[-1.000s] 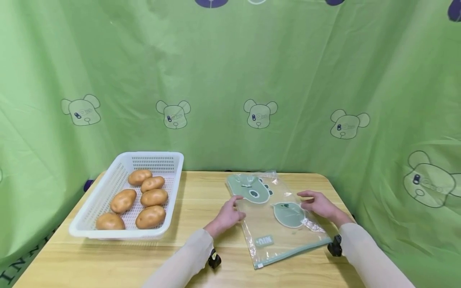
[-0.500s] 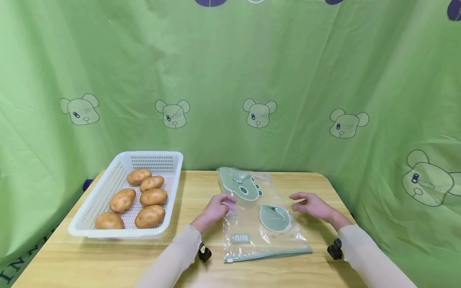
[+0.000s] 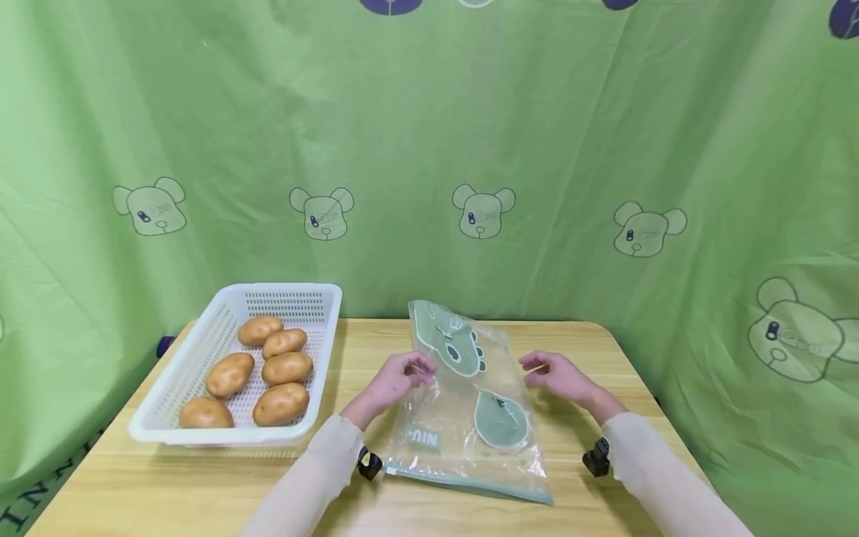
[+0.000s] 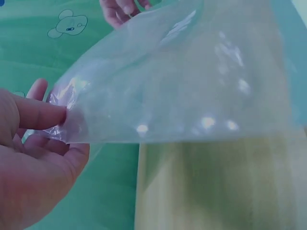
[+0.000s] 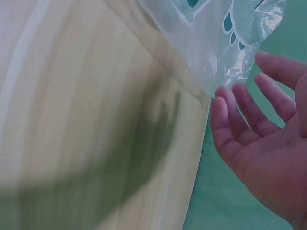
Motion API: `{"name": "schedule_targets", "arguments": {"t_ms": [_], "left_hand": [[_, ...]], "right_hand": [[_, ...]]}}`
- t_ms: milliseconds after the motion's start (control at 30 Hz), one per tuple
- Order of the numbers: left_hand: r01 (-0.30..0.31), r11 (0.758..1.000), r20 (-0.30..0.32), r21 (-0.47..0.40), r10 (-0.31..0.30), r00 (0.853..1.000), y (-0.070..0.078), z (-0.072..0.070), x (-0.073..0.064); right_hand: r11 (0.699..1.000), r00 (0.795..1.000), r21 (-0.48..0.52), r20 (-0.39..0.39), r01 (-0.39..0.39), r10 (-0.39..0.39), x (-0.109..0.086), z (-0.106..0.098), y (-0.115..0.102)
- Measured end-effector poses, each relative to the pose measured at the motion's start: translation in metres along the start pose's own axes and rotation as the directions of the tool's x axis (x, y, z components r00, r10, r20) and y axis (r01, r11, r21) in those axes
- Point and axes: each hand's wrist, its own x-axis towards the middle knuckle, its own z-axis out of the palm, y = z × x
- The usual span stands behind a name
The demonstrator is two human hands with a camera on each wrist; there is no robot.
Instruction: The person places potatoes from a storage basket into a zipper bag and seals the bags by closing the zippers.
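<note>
Backing the surface [image 3: 168,485]: green cloth [image 3: 403,112] hung, bear-printed.
Surface: was wood; a basket [image 3: 221,435] of potatoes [image 3: 287,367] stood left.
Bag [image 3: 470,403]: was over the surface, between the hands.
Left hand [image 3: 396,379]: pinched the bag's edge.
Right hand [image 3: 560,377]: curved loosely beside the other edge.

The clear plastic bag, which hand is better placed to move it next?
Probably the left hand: it pinches the clear plastic bag at its left edge, while the right hand, fingers relaxed near the opposite edge, grips nothing.
</note>
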Motion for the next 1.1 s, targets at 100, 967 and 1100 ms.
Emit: {"name": "schedule_targets", "arguments": {"t_ms": [100,967,1100], "left_hand": [[-0.023,0.998,0.038,0.058,0.020,0.999,0.004,0.000,-0.001],[-0.217,0.971,0.316,0.100,0.176,0.932,0.037,0.000,-0.002],[-0.224,0.970,0.330,0.095,0.182,0.926,0.037,-0.001,-0.003]], "right_hand": [[0.999,0.999,0.030,-0.031,0.019,-0.018,0.009,0.006,-0.007],[0.830,0.884,-0.302,0.149,0.468,-0.444,0.069,0.039,-0.131],[0.833,0.885,-0.301,0.119,0.464,-0.449,0.068,0.035,-0.128]]}}
